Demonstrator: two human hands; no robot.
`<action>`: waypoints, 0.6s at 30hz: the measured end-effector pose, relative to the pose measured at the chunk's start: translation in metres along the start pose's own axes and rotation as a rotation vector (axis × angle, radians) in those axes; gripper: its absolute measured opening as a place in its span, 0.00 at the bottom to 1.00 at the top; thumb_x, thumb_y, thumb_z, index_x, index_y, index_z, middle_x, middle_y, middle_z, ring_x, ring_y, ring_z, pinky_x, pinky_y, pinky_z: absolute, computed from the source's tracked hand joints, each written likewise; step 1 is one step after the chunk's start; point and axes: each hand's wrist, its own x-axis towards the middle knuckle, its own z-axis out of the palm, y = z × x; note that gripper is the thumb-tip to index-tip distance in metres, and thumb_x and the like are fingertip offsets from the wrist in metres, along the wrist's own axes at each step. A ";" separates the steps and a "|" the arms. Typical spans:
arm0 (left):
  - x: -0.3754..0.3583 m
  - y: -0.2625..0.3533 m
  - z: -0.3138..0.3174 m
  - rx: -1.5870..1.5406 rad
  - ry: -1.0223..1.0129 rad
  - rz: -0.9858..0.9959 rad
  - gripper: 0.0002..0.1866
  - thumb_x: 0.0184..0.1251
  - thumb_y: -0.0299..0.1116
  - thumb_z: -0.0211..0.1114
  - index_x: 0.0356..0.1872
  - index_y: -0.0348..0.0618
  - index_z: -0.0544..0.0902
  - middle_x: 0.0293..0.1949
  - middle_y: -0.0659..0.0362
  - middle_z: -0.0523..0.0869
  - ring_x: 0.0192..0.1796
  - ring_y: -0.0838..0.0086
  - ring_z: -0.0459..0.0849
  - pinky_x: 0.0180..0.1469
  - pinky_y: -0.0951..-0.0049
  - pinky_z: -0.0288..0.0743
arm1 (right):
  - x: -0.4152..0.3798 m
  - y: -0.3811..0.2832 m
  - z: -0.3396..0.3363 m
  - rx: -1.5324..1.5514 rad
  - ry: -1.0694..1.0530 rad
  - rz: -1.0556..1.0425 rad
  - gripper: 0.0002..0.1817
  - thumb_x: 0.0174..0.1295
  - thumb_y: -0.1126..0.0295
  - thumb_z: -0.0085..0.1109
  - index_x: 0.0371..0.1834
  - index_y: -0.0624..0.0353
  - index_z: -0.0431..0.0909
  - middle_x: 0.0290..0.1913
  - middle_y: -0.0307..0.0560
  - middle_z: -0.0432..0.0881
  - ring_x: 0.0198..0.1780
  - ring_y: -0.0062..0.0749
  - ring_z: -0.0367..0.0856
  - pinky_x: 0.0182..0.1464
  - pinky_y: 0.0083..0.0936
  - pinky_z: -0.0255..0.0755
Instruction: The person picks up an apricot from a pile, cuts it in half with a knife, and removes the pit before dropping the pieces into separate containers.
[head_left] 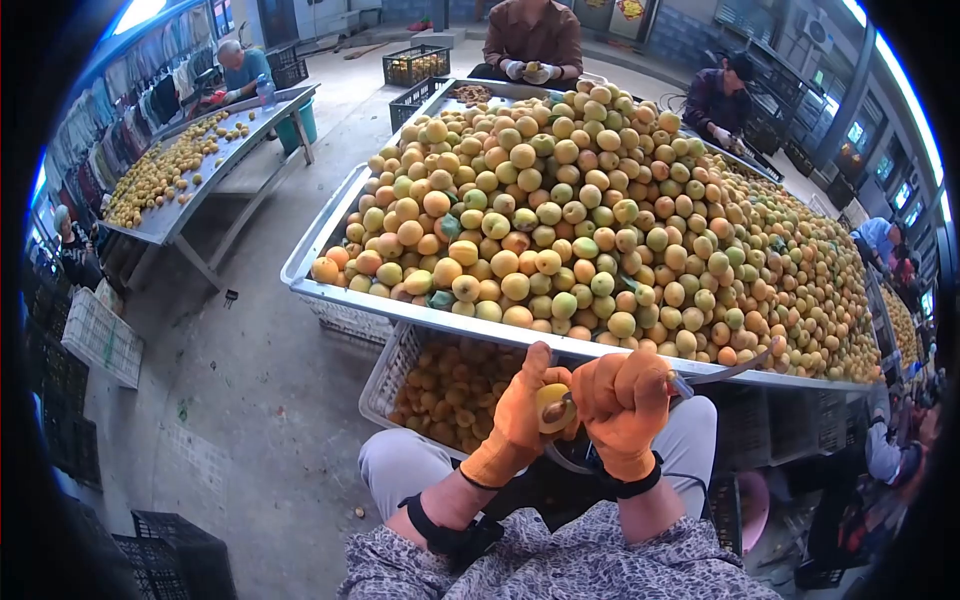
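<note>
In an orange glove, my left hand (515, 420) grips a cut apricot (555, 408) whose brown pit shows in the yellow flesh. Close beside it, my right hand (627, 405), also orange-gloved, is closed round a knife (730, 369). Its curved blade points out to the right, away from the fruit. Both hands are above my lap, just in front of the metal rim of a large table (440, 318). A tall heap of whole apricots (570, 240) covers that table. Under its edge, a white crate (377, 385) holds cut apricots (445, 395), partly hidden by my left arm.
Across the heap a person (533, 45) in brown holds something in gloved hands. Another person (722, 95) works at the right. On the left, a second table (180, 215) carries more apricots. Black crates (180, 550) stand on the floor at lower left; a white crate (103, 338) leans nearby.
</note>
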 end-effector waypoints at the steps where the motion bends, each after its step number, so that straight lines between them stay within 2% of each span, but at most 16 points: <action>1: -0.001 0.000 0.002 0.053 0.020 0.028 0.38 0.73 0.67 0.40 0.24 0.39 0.77 0.17 0.60 0.76 0.18 0.75 0.76 0.22 0.78 0.68 | -0.001 0.002 0.000 0.001 -0.002 0.006 0.27 0.75 0.48 0.43 0.18 0.49 0.57 0.13 0.33 0.55 0.12 0.20 0.50 0.16 0.21 0.54; 3: -0.001 -0.004 0.003 0.106 0.043 0.051 0.38 0.73 0.66 0.40 0.23 0.39 0.77 0.15 0.61 0.74 0.17 0.75 0.75 0.22 0.79 0.67 | -0.005 0.007 0.001 0.025 0.030 0.004 0.27 0.74 0.49 0.44 0.17 0.50 0.58 0.13 0.33 0.55 0.12 0.20 0.50 0.16 0.21 0.53; 5: 0.003 -0.009 0.004 0.257 0.162 0.201 0.38 0.74 0.65 0.40 0.19 0.40 0.76 0.14 0.63 0.73 0.18 0.77 0.75 0.21 0.79 0.66 | -0.006 0.010 0.003 0.027 0.069 0.027 0.27 0.74 0.49 0.45 0.17 0.50 0.57 0.13 0.32 0.54 0.12 0.20 0.49 0.16 0.21 0.53; 9: 0.008 -0.013 0.001 0.141 0.166 0.104 0.36 0.74 0.62 0.44 0.19 0.40 0.76 0.15 0.63 0.74 0.17 0.79 0.73 0.19 0.79 0.64 | -0.004 0.011 0.003 0.038 0.206 0.143 0.28 0.74 0.48 0.45 0.16 0.49 0.55 0.12 0.32 0.53 0.12 0.21 0.48 0.17 0.22 0.51; 11: 0.009 -0.016 -0.002 0.284 0.190 0.144 0.29 0.75 0.57 0.49 0.30 0.39 0.81 0.25 0.61 0.81 0.24 0.78 0.79 0.23 0.77 0.71 | -0.003 0.011 0.003 0.070 0.359 0.252 0.29 0.73 0.47 0.46 0.16 0.48 0.55 0.12 0.32 0.52 0.12 0.21 0.48 0.16 0.23 0.49; 14: 0.017 -0.025 -0.010 0.221 0.156 0.064 0.26 0.74 0.55 0.53 0.29 0.41 0.80 0.24 0.61 0.80 0.22 0.77 0.78 0.19 0.76 0.69 | 0.003 0.010 -0.005 0.191 0.517 0.397 0.29 0.71 0.44 0.48 0.16 0.46 0.54 0.13 0.30 0.49 0.12 0.20 0.48 0.15 0.22 0.48; 16: 0.020 -0.031 -0.010 0.233 0.145 0.057 0.25 0.73 0.55 0.55 0.28 0.42 0.79 0.23 0.62 0.79 0.19 0.77 0.76 0.16 0.75 0.66 | 0.003 0.011 -0.009 0.162 0.643 0.476 0.28 0.73 0.45 0.47 0.17 0.45 0.54 0.14 0.29 0.49 0.12 0.19 0.48 0.15 0.21 0.47; 18: 0.024 -0.037 -0.006 0.269 0.276 0.131 0.25 0.72 0.55 0.57 0.27 0.42 0.79 0.22 0.63 0.78 0.18 0.77 0.75 0.16 0.76 0.65 | 0.005 0.011 -0.015 0.186 0.610 0.495 0.25 0.75 0.50 0.44 0.19 0.45 0.55 0.15 0.29 0.50 0.13 0.19 0.48 0.15 0.20 0.46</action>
